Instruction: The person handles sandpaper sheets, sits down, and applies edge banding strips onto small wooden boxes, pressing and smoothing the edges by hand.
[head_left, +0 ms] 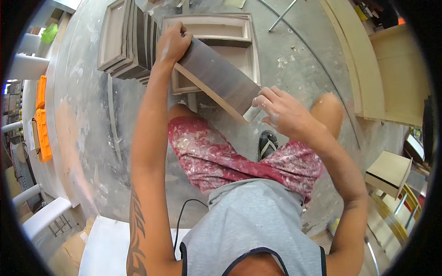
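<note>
While gripped by left hand (172,43) and right hand (281,110), dark board (218,76) over open frame (239,34), beside stacked frames (124,39)

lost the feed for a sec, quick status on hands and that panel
Left hand grips the dark panel's far end. Right hand pinches its near end. Open drawer box on floor beneath.

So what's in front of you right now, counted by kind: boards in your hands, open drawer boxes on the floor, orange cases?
Dark board held by left hand and right hand: 1
Open drawer box on floor: 1
Orange cases: 2
Total: 4
</note>
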A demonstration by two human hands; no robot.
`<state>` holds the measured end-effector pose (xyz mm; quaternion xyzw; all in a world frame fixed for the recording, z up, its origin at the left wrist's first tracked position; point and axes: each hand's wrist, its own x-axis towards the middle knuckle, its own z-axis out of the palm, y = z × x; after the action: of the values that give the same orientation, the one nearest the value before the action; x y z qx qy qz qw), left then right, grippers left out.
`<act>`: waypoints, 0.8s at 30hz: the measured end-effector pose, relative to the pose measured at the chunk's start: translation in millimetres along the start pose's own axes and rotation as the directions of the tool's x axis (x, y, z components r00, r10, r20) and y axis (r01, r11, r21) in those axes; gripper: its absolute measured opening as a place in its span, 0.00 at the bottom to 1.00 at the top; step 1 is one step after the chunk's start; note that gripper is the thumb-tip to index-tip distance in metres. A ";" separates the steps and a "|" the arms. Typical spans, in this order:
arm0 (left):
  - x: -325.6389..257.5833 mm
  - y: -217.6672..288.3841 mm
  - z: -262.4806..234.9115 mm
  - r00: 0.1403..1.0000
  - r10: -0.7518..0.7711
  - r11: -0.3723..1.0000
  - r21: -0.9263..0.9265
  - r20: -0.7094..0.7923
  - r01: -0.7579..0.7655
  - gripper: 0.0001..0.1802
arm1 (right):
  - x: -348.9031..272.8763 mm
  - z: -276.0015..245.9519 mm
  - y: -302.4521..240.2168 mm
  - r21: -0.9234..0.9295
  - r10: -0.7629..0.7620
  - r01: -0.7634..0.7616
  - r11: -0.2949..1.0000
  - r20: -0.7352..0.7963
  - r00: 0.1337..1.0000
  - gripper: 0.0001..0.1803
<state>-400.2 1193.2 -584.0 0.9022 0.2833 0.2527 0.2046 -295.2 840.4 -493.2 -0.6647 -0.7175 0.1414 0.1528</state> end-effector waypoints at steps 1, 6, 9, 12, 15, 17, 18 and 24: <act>-3.2 1.8 -0.5 1.000 -0.006 1.000 -0.004 -0.021 0.006 0.16 | -2.2 5.9 2.1 -0.047 0.021 -0.021 0.999 -0.017 1.000 0.19; -7.8 13.1 -4.4 0.996 -0.053 0.998 0.028 -0.073 0.055 0.16 | 0.1 10.5 20.5 0.025 -0.048 0.050 0.998 -0.084 0.995 0.22; -7.8 7.5 -7.4 0.994 -0.062 0.998 0.022 -0.090 0.064 0.16 | 2.1 16.1 33.9 0.036 -0.120 0.125 0.992 -0.104 0.987 0.22; -9.0 8.1 -5.4 0.988 -0.053 0.997 0.055 -0.145 0.062 0.13 | 3.7 19.8 43.0 0.076 -0.185 0.193 0.978 -0.102 0.977 0.22; -13.3 12.7 -8.5 0.990 -0.061 0.994 0.081 -0.124 0.071 0.15 | 14.7 12.8 45.7 0.097 -0.224 0.224 0.970 -0.007 0.975 0.21; -13.7 11.7 -10.7 0.989 -0.092 0.993 0.062 -0.116 0.099 0.14 | 25.7 7.4 39.0 0.091 -0.229 0.222 0.971 0.074 0.971 0.21; -14.5 11.3 -10.4 0.990 -0.100 0.994 0.036 -0.097 0.104 0.14 | 28.4 6.2 35.2 0.031 -0.204 0.202 0.979 0.126 0.971 0.21; -5.0 8.6 -4.4 0.990 -0.089 0.984 0.143 -0.113 0.105 0.13 | 38.9 -2.4 1.1 0.132 -0.315 0.293 0.947 0.212 0.925 0.22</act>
<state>-402.8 1184.6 -577.8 0.8854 0.3554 0.2683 0.1333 -295.9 879.3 -490.2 -0.5162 -0.8169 0.2269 0.1211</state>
